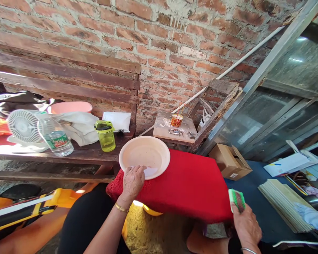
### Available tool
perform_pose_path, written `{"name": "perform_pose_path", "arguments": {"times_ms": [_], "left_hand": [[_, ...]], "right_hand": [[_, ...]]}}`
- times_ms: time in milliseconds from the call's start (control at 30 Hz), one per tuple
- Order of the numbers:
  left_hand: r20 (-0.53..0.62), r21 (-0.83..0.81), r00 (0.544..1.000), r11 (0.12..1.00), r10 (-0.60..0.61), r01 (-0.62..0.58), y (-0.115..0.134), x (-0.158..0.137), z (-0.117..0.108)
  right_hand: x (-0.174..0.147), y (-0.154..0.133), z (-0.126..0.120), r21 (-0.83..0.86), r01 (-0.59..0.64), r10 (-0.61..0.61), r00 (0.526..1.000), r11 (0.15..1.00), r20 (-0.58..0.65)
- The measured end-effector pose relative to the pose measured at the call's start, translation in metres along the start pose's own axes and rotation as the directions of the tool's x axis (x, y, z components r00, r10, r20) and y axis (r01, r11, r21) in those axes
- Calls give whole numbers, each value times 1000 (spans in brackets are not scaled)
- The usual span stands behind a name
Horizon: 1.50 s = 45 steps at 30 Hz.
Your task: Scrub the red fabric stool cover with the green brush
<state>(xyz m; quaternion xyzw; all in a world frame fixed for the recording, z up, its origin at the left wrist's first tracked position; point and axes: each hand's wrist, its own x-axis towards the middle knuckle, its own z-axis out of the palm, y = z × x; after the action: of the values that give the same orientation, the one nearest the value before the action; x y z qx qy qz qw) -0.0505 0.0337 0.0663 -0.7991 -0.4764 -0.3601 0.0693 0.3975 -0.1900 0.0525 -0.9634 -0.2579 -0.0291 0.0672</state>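
My left hand (pixel 134 181) is at the near rim of a cream plastic basin (pixel 161 141), fingers curled over the edge. A whitish patch shows inside by the fingertips; I cannot tell what it is. The basin stands on the left end of a red cloth (pixel 190 183) spread over a low surface. At the cloth's right edge, my right hand (pixel 246 222) is closed around a green-and-white scrub brush (pixel 237 200), its brownish bristle side partly showing.
A wooden bench (pixel 106 84) at left bears a green bottle (pixel 106 139), a clear water bottle (pixel 57 141) and a white fan (pixel 23 125). Behind is a small stool (pixel 161 130) with a patterned cup (pixel 176 120). A cardboard box (pixel 225 162) and stacked sheets (pixel 283 204) lie right.
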Motion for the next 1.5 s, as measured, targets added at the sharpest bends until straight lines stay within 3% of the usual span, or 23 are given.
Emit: {"name": "perform_pose_path", "arguments": {"times_ms": [100,167,233,300,400,533,600,633,733,833,933,1000,1067,1167,1267,1400,1500], "left_hand": [[-1,2,1000,1000,-5,5,1,0,-1],[15,3,1000,1000,-13,13,2,1,-2],[37,3,999,1000,-25,24,2,1,-3],[47,-1,998,1000,-30,30,2,1,-3],[41,-12,999,1000,-25,25,2,1,-3],[31,-16,999,1000,-20,20,1,0,-2],[29,-12,999,1000,-21,21,2,0,-2],[30,-11,999,1000,-22,22,2,0,-2],[49,-11,998,1000,-27,27,2,1,-2],[78,-11,996,999,-43,44,2,2,-3],[95,-8,994,998,-56,57,1,3,-4],[95,-10,994,998,-57,58,1,3,-3],[86,-12,995,998,-53,54,1,3,-2],[66,-24,997,999,-44,45,2,3,-2],[57,-77,998,997,-22,26,2,3,-8],[126,-172,987,982,101,-78,3,2,-22],[232,-127,953,977,196,-170,1,0,-28]], "right_hand": [[-2,-2,-3,76,-1,4,999,997,-34],[-14,-22,2,164,112,-104,993,980,-59],[-36,-53,12,274,291,-274,956,917,-101],[-66,-89,25,357,483,-459,875,800,-154],[-118,-137,43,379,695,-671,709,611,-218],[-168,-171,57,259,861,-798,504,437,-329],[-173,-171,60,180,897,-816,441,403,-374],[-170,-166,60,147,901,-815,431,407,-387],[-145,-138,58,94,864,-782,489,494,-387],[-109,-96,52,115,747,-692,654,655,-305],[-77,-51,40,160,535,-508,842,829,-182],[-61,-25,28,171,372,-359,928,912,-104],[-49,-2,14,170,195,-194,981,966,-21],[-35,17,-5,157,-40,26,995,987,92],[-31,9,-14,195,-85,65,992,977,106],[-44,-42,-7,332,47,-86,991,942,105],[-58,-89,8,430,206,-260,963,879,70]]}}
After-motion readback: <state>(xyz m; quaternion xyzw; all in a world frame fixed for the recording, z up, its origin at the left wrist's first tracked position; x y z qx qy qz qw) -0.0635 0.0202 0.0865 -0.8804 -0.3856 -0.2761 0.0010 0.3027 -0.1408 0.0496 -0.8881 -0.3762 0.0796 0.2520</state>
